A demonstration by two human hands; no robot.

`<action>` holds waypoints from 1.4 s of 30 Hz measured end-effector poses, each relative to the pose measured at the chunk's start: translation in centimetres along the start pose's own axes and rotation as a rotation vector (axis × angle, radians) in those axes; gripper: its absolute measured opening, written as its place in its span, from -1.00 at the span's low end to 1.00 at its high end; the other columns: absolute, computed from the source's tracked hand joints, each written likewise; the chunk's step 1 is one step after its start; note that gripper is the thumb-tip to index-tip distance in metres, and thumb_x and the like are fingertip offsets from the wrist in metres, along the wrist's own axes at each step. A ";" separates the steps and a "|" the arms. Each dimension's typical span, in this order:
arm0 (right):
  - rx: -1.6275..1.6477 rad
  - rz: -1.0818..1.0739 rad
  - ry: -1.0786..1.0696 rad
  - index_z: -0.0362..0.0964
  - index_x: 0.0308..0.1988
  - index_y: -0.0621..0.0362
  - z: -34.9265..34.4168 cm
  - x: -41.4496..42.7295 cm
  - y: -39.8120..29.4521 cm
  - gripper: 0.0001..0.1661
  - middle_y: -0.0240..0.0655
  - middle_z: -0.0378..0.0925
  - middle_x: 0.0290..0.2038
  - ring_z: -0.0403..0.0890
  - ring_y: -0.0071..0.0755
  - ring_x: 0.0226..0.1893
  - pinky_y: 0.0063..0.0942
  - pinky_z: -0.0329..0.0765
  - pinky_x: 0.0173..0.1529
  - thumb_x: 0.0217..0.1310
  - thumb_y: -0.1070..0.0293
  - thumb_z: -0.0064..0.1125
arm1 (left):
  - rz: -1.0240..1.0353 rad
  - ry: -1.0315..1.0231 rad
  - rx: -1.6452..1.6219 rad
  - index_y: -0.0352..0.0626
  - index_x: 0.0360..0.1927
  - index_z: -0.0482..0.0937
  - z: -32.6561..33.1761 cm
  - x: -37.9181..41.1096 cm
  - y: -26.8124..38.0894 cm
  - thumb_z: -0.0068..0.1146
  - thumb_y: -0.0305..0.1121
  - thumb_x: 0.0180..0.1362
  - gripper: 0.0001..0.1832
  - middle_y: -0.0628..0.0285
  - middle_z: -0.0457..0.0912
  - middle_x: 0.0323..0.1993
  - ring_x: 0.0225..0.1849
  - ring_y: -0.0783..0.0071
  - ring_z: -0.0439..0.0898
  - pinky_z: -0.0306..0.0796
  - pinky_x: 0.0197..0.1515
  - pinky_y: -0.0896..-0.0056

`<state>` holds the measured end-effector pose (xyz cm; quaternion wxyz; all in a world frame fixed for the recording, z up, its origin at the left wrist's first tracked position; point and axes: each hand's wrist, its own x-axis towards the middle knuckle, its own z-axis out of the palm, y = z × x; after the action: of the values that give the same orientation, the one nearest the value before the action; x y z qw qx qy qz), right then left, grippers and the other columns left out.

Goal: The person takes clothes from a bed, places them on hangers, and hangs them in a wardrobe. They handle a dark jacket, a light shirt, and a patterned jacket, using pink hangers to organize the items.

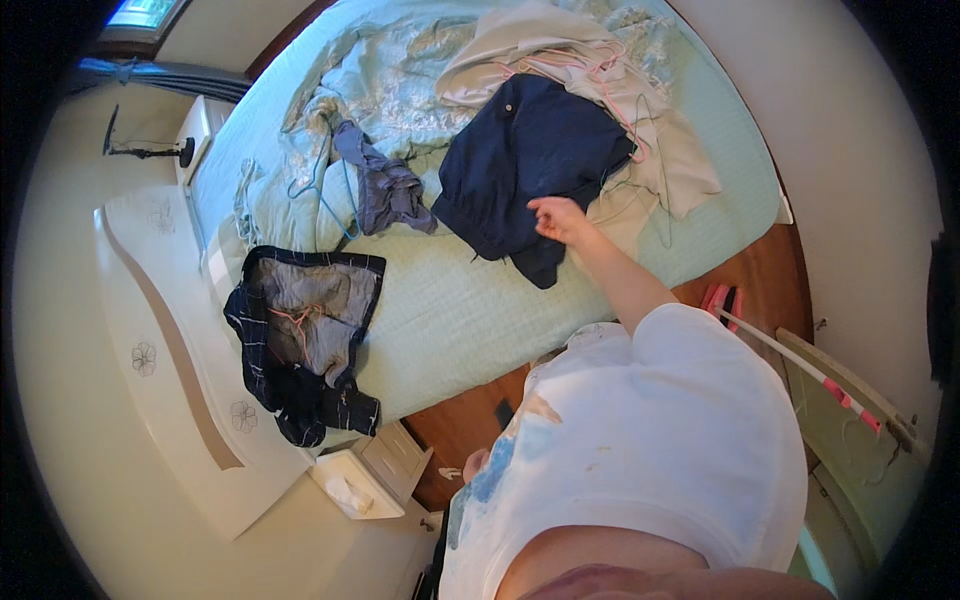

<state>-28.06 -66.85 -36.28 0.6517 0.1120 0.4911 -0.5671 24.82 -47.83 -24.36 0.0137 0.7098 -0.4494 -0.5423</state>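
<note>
A dark navy garment (532, 165) with a ribbed hem is spread on the bed (465, 322). Over its lower right part is my right hand (556, 219), fingers partly curled; whether it touches or pinches the cloth cannot be told. Of my left hand (474, 463) only a little shows beside my white shirt, low in the view. Behind the navy garment lie cream cloth (540, 30) and pink hangers (600, 64). Left of it are a grey-blue garment (390, 187) and a blue hanger (322, 196). A dark checked jacket (255, 352) lies open at the left, a pink hanger (301, 322) on its grey lining.
A rumpled floral quilt (405, 82) covers the bed's far side. The white headboard (161, 330) stands at left, with a white nightstand (367, 487) near the bed's corner. At right, a mop with a pink-and-white handle (787, 352) leans over the wooden floor (765, 262).
</note>
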 end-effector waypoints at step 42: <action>-0.732 -0.784 1.359 0.45 -0.57 0.31 -16.7 -5.4 -5.1 -0.42 0.04 0.49 -0.57 0.49 0.09 -0.55 -0.18 0.41 -0.41 0.21 0.01 -0.16 | 0.011 -0.115 0.387 -0.34 -0.17 0.50 0.5 2.2 13.2 0.13 -0.30 0.05 -0.67 0.10 0.58 -0.27 -0.23 0.40 0.54 0.39 -0.15 0.43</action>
<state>-40.28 -53.36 -38.25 -0.0307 0.0326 0.9291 -0.3672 16.28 -56.86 -19.52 -0.1455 0.6645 -0.5493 -0.4853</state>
